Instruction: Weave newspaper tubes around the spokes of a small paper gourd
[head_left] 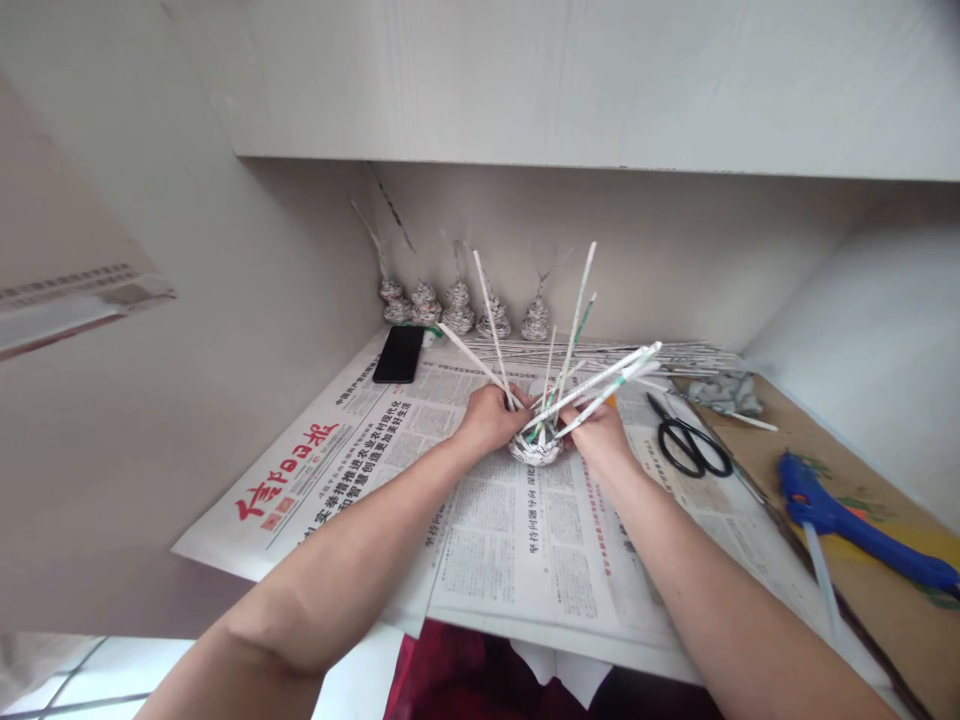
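A small round basket woven from rolled newspaper (pixel 536 449) sits between my hands, low over the newspaper sheets (pixel 487 530). Several long paper sticks (pixel 581 395) fan up and outward from its rim. On its left side my left hand (pixel 491 415) is closed around the rim and the base of a stick. My right hand (pixel 596 430) grips the opposite side, its fingers curled at the foot of the sticks. The far fingertips of both hands are partly hidden behind the sticks and the basket.
Several finished woven paper gourds (pixel 460 305) line the back wall. A black phone (pixel 399 354) lies at the left, with a pile of paper sticks (pixel 600 354) behind the basket. Black scissors (pixel 690 445) and a blue glue gun (pixel 847 515) lie to the right. A shelf (pixel 585 90) overhangs the back.
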